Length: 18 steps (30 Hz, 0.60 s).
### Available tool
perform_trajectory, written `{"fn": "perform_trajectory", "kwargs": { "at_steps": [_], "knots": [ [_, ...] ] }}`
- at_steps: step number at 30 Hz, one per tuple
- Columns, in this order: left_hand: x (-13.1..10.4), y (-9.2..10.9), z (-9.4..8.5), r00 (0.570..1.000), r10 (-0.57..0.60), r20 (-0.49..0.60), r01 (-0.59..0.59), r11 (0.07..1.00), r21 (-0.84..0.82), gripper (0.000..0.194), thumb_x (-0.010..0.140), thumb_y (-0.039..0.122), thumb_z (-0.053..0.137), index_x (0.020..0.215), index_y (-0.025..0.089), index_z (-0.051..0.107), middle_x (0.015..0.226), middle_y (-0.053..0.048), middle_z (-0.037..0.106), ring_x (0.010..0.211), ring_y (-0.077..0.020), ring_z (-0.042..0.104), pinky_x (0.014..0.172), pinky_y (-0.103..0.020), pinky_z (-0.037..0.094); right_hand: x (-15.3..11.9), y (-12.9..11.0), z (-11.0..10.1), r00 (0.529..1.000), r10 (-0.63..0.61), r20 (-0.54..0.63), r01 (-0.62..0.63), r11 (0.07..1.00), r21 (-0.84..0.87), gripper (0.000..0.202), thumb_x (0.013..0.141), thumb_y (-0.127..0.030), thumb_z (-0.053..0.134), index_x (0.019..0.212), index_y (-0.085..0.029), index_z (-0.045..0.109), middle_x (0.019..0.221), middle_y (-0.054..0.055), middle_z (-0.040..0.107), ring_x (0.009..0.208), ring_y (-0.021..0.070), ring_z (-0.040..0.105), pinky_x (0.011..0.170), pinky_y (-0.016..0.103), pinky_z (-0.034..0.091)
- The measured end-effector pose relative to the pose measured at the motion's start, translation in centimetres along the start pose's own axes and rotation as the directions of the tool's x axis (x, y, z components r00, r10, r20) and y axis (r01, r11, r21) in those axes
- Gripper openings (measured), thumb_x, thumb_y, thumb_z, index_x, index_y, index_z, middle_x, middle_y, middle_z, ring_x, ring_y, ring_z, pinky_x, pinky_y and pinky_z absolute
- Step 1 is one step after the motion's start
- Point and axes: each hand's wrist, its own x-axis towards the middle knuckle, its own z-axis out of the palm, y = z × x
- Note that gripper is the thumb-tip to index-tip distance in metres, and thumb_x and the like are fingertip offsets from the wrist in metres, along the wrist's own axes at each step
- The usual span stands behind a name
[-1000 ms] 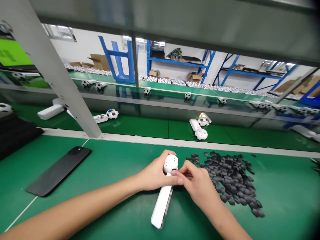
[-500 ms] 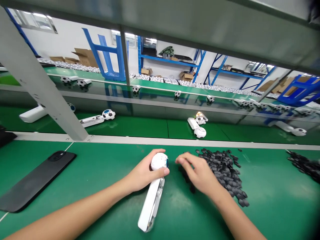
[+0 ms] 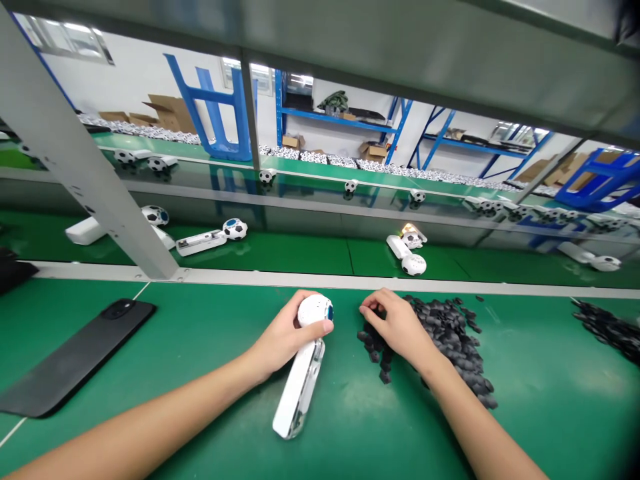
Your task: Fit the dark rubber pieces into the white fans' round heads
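My left hand (image 3: 287, 333) is wrapped round the ball-shaped head of a white device (image 3: 295, 393); its long white handle with a clear side slants down toward me over the green table. A blue round spot shows on the head's right side. My right hand (image 3: 397, 320) is over the left edge of a pile of small black pieces (image 3: 450, 333), its thumb and fingertips pressed together. Whatever may be between those fingertips is too small to make out.
A black flat phone-shaped object (image 3: 75, 360) lies at the left. More black pieces (image 3: 607, 330) are at the far right. Beyond the pale rail (image 3: 340, 285), a green belt (image 3: 280, 257) carries white devices with football-patterned heads. A slanted metal post (image 3: 100, 153) stands at the left.
My left hand and the device have shifted slightly up and left. My right hand has moved a little to the right, onto the pile's edge. Devices on the near belt have moved right.
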Motion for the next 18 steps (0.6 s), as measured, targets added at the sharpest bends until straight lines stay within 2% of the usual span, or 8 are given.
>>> {"fn": "perform_trajectory", "kwargs": {
  "at_steps": [3,6,8,11,14,16,18],
  "knots": [
    [-0.3,0.5,0.6,1.000,-0.014,0.020,0.017,0.988,-0.154,0.057,0.085,0.046,0.079,0.129,0.026,0.048,0.097,-0.001,0.065,0.068,-0.0155,0.065,0.066,-0.030,0.055,-0.5,-1.5,-0.3,0.994,0.105,0.024,-0.108,0.973,0.205,0.015,0.098,-0.033,0.062,0.099,-0.020,0.069,0.077,0.000,0.070,0.066,0.0163,0.064,0.063,0.028,0.052],
    [-1.2,1.5,1.0,0.999,0.030,0.024,-0.026,0.983,-0.184,0.064,0.087,0.044,0.077,0.138,0.029,0.042,0.104,-0.004,0.066,0.074,-0.0192,0.070,0.072,-0.036,0.058,-1.6,-3.5,-0.7,0.983,0.140,0.122,-0.179,0.887,0.426,0.022,0.093,-0.041,0.071,0.101,-0.021,0.076,0.090,0.003,0.078,0.083,0.0201,0.075,0.076,0.029,0.060],
    [-1.9,2.2,1.1,0.994,0.104,-0.036,-0.107,0.990,-0.097,0.064,0.088,0.044,0.076,0.140,0.030,0.041,0.103,-0.004,0.065,0.081,-0.0201,0.069,0.076,-0.034,0.057,-2.3,-4.9,-1.0,0.975,0.122,0.185,-0.205,0.815,0.542,0.027,0.090,-0.043,0.076,0.105,-0.022,0.078,0.098,0.005,0.080,0.093,0.0226,0.077,0.084,0.031,0.061],
    [-3.0,2.9,1.3,0.960,0.257,-0.110,-0.239,0.958,0.156,0.061,0.090,0.040,0.074,0.142,0.034,0.042,0.104,-0.003,0.062,0.084,-0.0187,0.064,0.073,-0.030,0.053,-3.4,-6.7,-1.4,0.972,0.093,0.218,-0.218,0.709,0.671,0.023,0.091,-0.042,0.076,0.099,-0.021,0.079,0.088,0.005,0.081,0.082,0.0211,0.078,0.077,0.029,0.063],
    [-3.8,3.1,1.7,0.917,0.398,-0.029,-0.348,0.832,0.432,0.057,0.090,0.027,0.070,0.140,0.036,0.046,0.116,-0.005,0.059,0.090,-0.0202,0.062,0.078,-0.031,0.052,-4.0,-7.8,-1.2,0.964,0.084,0.251,-0.248,0.615,0.749,0.023,0.091,-0.041,0.077,0.085,-0.018,0.074,0.076,0.005,0.079,0.070,0.0187,0.076,0.068,0.025,0.061],
    [-4.0,3.1,1.9,0.899,0.437,0.031,-0.388,0.761,0.520,0.058,0.088,0.019,0.066,0.141,0.036,0.047,0.123,-0.007,0.057,0.096,-0.0222,0.062,0.083,-0.034,0.052,-4.1,-8.1,-0.9,0.962,0.078,0.263,-0.255,0.605,0.754,0.024,0.091,-0.040,0.078,0.083,-0.018,0.073,0.076,0.005,0.079,0.071,0.0180,0.076,0.068,0.024,0.060],
    [-4.1,3.0,2.1,0.898,0.433,0.075,-0.401,0.737,0.543,0.062,0.087,0.016,0.064,0.143,0.035,0.045,0.123,-0.008,0.056,0.097,-0.0229,0.062,0.083,-0.036,0.053,-4.2,-8.3,-0.6,0.964,0.079,0.256,-0.249,0.617,0.746,0.025,0.090,-0.040,0.078,0.082,-0.017,0.074,0.076,0.004,0.079,0.071,0.0177,0.075,0.068,0.024,0.060]
  ]
}}
